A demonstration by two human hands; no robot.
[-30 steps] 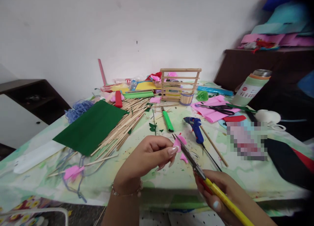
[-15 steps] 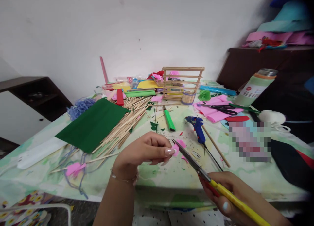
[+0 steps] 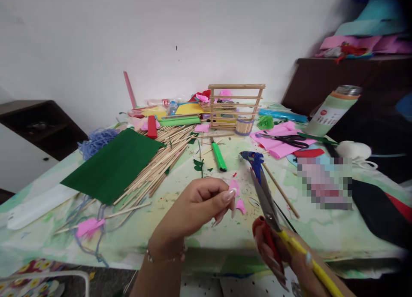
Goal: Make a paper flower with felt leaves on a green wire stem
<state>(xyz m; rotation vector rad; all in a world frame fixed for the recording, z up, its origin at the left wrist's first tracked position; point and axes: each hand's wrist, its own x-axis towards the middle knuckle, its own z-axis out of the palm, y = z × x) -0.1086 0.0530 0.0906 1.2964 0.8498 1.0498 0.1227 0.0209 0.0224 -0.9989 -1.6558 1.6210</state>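
Left hand pinches thin pink paper, seemingly rounded. Right hand grips metal scissors, blades parted, at paper's 4 o'clock.

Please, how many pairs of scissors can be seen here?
2: red-and-yellow-handled metal scissors in the right hand, and black-handled scissors lying across pink paper. Others may be hidden under materials.
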